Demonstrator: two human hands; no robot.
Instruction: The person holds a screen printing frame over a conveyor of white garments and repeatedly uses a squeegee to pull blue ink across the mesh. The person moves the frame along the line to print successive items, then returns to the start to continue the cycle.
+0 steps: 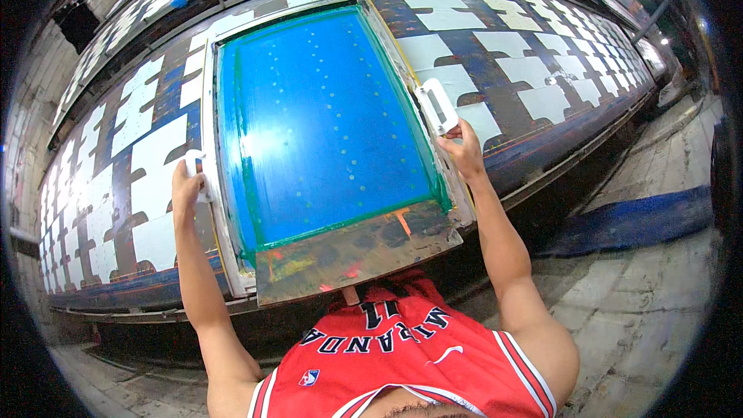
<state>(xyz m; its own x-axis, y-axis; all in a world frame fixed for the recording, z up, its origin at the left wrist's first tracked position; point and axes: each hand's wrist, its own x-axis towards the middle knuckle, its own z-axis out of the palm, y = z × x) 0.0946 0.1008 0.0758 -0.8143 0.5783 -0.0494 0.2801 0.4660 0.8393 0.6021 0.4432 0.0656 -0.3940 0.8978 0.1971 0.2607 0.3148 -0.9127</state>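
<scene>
The blue-meshed frame [325,124] lay across the desk [515,156], its near end by the desk's near edge. The left hand [186,187] gripped the white left handle [193,158]; the right hand [464,152] was closed on the near end of the white right handle [439,106]. A stained board [360,254] spanned the frame's near end. White cut pieces [159,186] lay in rows on both sides.

Open air above blue screen [325,124]
</scene>
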